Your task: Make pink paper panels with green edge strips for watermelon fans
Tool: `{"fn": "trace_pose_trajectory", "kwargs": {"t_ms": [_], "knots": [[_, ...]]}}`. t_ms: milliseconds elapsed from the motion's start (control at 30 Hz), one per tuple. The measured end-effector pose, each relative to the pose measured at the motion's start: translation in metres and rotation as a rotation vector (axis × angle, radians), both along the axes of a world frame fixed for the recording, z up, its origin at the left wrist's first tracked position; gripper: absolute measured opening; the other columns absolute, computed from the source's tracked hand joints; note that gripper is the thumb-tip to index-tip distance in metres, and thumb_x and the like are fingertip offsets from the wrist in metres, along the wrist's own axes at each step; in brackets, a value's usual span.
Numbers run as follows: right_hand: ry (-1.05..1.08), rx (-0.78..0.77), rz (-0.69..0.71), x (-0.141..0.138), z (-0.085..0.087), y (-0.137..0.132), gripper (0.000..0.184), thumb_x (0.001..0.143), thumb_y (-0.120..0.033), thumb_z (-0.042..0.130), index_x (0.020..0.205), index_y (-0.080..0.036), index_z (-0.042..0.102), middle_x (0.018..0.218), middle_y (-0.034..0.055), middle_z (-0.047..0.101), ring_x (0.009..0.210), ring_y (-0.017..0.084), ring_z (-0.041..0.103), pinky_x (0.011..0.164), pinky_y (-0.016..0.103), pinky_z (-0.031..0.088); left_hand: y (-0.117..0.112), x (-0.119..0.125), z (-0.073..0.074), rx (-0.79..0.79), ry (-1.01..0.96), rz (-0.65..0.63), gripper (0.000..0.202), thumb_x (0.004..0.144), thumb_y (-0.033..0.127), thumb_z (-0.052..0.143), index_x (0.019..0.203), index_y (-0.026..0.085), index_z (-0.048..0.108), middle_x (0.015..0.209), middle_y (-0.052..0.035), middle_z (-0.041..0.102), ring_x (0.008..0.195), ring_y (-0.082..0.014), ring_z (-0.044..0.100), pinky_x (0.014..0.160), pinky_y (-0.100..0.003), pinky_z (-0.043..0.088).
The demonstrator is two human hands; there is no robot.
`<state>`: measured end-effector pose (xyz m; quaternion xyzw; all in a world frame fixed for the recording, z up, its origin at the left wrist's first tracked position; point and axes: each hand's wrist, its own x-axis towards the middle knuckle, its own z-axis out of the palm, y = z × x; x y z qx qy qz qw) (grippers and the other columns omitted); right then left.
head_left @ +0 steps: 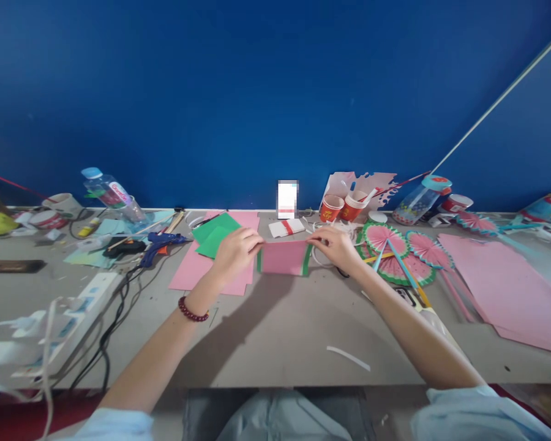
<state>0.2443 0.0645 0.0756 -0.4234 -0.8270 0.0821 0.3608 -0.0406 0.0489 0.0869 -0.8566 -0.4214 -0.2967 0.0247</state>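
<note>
A pink sheet of paper [283, 258] with green and white strips along its side edges hangs between my hands above the table. My left hand [239, 246] pinches its upper left corner. The upper right corner is held between the thumb and fingers of my right hand [333, 246]. Left of the sheet, green paper squares [217, 234] lie over pink paper [190, 269]. Close to my right hand are pleated paper fans [386, 242] in pink with green rims, on crossed sticks.
A power strip [80, 315], a blue glue gun [158, 245] and a leaning bottle [108, 188] occupy the left side. Red paper cups [331, 208] and a lit screen [287, 199] stand at the back wall. Large pink sheets [509, 288] lie right; a white paper strip [348, 358] lies in front.
</note>
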Motion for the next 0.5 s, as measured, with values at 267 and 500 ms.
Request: {"fn": "trace_pose_trajectory", "kwargs": {"t_ms": [267, 500], "knots": [[-0.376, 0.38, 0.035, 0.004, -0.044, -0.023, 0.023, 0.094, -0.017, 0.045, 0.088, -0.017, 0.067, 0.081, 0.007, 0.067, 0.079, 0.017, 0.057, 0.073, 0.028, 0.043, -0.02, 0.004, -0.046, 0.426, 0.297, -0.101, 0.028, 0.091, 0.007, 0.04, 0.07, 0.017, 0.056, 0.068, -0.0028, 0.055, 0.071, -0.0174, 0.05, 0.066, -0.031, 0.038], [-0.521, 0.235, 0.134, 0.005, -0.09, -0.043, 0.025, 0.091, -0.006, 0.041, 0.091, -0.015, 0.064, 0.083, 0.008, 0.064, 0.078, 0.017, 0.056, 0.071, 0.028, 0.043, -0.033, -0.002, -0.093, 0.251, 0.411, -0.25, 0.019, 0.089, 0.009, 0.046, 0.073, 0.016, 0.055, 0.073, -0.0047, 0.056, 0.072, -0.0181, 0.05, 0.065, -0.031, 0.038]]}}
